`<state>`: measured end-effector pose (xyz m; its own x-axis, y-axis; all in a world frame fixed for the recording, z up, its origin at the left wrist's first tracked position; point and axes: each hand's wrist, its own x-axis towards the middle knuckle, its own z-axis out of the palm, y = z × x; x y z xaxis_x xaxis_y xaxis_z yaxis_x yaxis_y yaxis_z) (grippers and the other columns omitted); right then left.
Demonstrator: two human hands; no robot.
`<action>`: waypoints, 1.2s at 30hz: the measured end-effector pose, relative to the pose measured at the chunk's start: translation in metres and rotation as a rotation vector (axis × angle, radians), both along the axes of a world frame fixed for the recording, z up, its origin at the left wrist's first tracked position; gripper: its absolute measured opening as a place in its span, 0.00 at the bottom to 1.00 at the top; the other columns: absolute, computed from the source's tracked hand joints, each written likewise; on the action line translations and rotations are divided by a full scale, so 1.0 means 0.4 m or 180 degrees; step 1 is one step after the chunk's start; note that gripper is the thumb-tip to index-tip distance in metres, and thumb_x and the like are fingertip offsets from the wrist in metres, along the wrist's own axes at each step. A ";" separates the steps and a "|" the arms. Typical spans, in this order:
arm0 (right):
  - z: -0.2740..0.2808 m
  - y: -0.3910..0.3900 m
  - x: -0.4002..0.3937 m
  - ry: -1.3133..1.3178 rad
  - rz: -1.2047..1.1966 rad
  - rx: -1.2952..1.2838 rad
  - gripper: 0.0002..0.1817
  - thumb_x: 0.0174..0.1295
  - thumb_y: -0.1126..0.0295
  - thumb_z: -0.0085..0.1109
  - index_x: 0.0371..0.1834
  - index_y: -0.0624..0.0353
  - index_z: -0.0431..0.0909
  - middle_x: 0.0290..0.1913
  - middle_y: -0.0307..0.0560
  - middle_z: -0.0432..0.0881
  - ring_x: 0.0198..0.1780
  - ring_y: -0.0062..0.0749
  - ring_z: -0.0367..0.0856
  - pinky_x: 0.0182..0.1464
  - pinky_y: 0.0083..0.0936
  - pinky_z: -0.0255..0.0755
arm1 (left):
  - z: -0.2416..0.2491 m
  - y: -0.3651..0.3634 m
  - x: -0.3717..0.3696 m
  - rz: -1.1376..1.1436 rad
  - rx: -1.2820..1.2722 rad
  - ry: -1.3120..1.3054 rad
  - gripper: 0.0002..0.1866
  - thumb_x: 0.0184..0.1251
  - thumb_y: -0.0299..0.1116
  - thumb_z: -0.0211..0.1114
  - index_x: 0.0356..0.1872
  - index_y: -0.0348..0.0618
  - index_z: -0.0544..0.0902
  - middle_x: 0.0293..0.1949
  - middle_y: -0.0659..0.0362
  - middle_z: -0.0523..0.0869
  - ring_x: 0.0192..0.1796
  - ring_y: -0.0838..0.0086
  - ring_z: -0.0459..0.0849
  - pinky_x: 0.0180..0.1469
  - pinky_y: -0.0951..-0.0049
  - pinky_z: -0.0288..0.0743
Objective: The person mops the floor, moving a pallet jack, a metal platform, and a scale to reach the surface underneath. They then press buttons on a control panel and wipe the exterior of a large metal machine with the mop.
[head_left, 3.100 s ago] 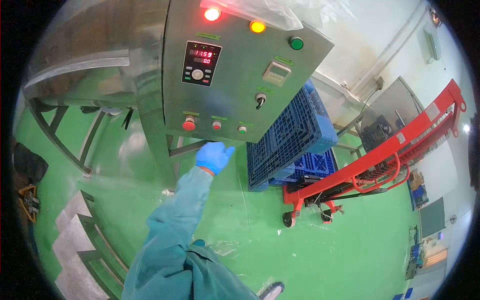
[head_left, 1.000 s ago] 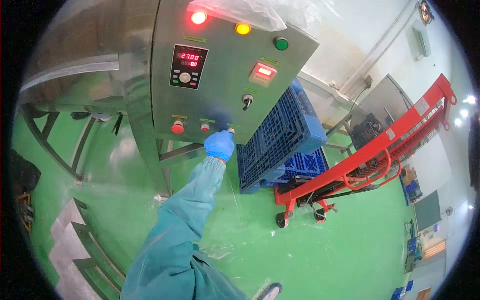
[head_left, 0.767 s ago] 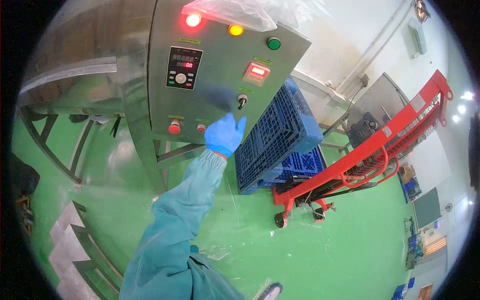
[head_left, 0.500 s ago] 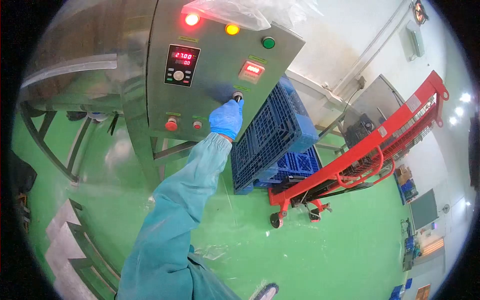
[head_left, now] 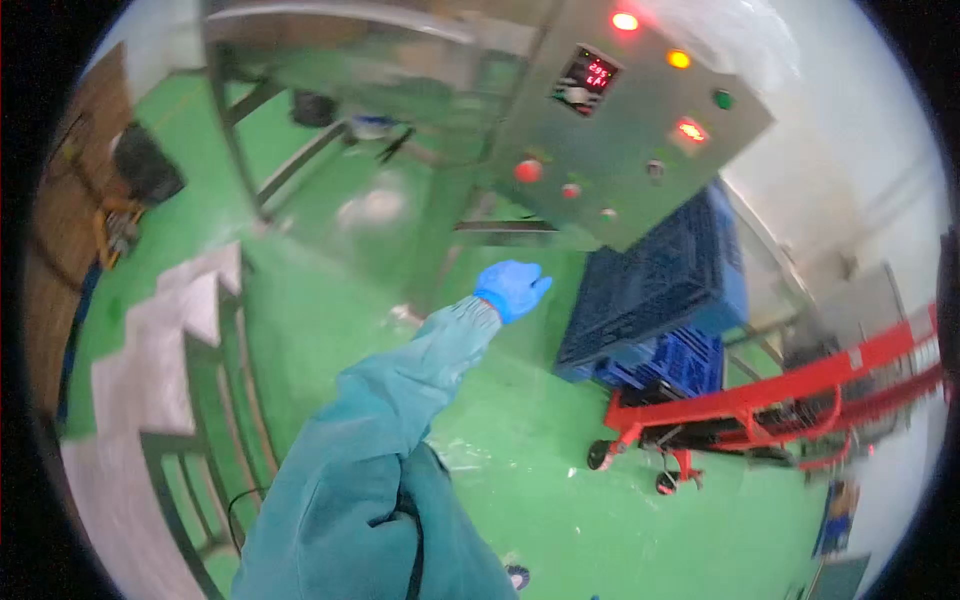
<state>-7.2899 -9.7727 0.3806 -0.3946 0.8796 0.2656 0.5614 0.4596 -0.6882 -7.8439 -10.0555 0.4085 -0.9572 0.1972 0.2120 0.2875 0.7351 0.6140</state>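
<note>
My left hand point(head_left: 511, 290), in a blue glove below a teal sleeve, is off the metal control panel point(head_left: 620, 130) and hangs below its lower edge. The fingers are loosely bent and slightly apart, with nothing seen in them. On the panel are a dark knob point(head_left: 655, 170), a red button point(head_left: 528, 170), a lit red lamp point(head_left: 625, 20), a lit yellow lamp point(head_left: 679, 59), a green button point(head_left: 723, 99) and a red digital display point(head_left: 587, 80), all somewhat blurred. My right hand is out of view.
Blue pallets point(head_left: 650, 285) lean and lie right of the hand, beside a red lift truck point(head_left: 760, 400). Metal steps point(head_left: 150, 360) stand at the left. A metal frame point(head_left: 235, 130) is at the upper left, above the green floor point(head_left: 560, 500).
My left hand has let go of the panel's knob and moved down, away from the panel. The view has swung left, so the panel and red lift truck appear further right.
</note>
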 end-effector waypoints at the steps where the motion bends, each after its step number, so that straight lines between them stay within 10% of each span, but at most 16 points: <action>1: -0.013 0.011 0.026 -0.0613 0.0116 -0.0334 0.18 0.55 0.59 0.64 0.19 0.55 0.67 0.18 0.39 0.68 0.22 0.28 0.63 0.26 0.29 0.61 | -0.058 -0.142 0.162 0.0218 -0.0057 -0.0177 0.21 0.62 0.52 0.51 0.28 0.45 0.80 0.29 0.46 0.81 0.33 0.48 0.79 0.37 0.51 0.71; 7: -0.301 0.387 -0.208 -0.0511 0.1498 -0.1410 0.11 0.54 0.66 0.62 0.25 0.59 0.70 0.17 0.40 0.68 0.17 0.26 0.64 0.21 0.26 0.61 | -0.199 -0.545 0.568 0.2714 -0.0772 -0.0143 0.17 0.59 0.48 0.55 0.24 0.44 0.77 0.26 0.46 0.80 0.32 0.48 0.79 0.35 0.50 0.71; 9: -0.352 0.267 0.099 0.0115 0.1917 -0.1865 0.10 0.55 0.73 0.60 0.22 0.56 0.68 0.12 0.36 0.65 0.11 0.22 0.62 0.13 0.20 0.57 | -0.131 -0.852 1.164 0.3687 -0.1103 -0.0390 0.17 0.59 0.48 0.56 0.24 0.44 0.77 0.27 0.46 0.80 0.32 0.48 0.79 0.35 0.52 0.70; 16: -0.343 0.181 -0.109 0.0044 0.2182 -0.2872 0.09 0.52 0.75 0.61 0.24 0.57 0.68 0.15 0.39 0.68 0.13 0.24 0.65 0.16 0.20 0.60 | 0.006 -0.882 1.660 0.5270 -0.1501 -0.0206 0.17 0.59 0.48 0.59 0.24 0.43 0.76 0.26 0.50 0.81 0.31 0.55 0.80 0.34 0.57 0.71; 25: -0.585 -0.152 -0.301 -0.0885 0.2673 -0.3262 0.11 0.49 0.73 0.65 0.23 0.58 0.69 0.14 0.42 0.71 0.13 0.28 0.69 0.16 0.23 0.65 | 0.047 -0.913 1.570 0.5105 -0.0960 0.0039 0.13 0.58 0.43 0.62 0.29 0.43 0.78 0.31 0.53 0.80 0.35 0.61 0.79 0.38 0.64 0.72; 36: -0.713 -0.492 -0.296 -0.1414 0.1825 -0.2128 0.12 0.44 0.73 0.67 0.16 0.59 0.70 0.13 0.41 0.72 0.14 0.27 0.71 0.16 0.25 0.63 | -0.092 -1.100 1.102 0.2769 -0.0441 -0.0039 0.12 0.52 0.40 0.65 0.32 0.44 0.80 0.36 0.54 0.80 0.40 0.59 0.78 0.44 0.62 0.70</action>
<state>-7.4083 -9.9695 0.0956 -0.7516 0.4390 -0.4922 0.6454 0.3359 -0.6860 -7.4032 -10.4956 0.3716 -0.7820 -0.5797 0.2290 -0.4151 0.7585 0.5024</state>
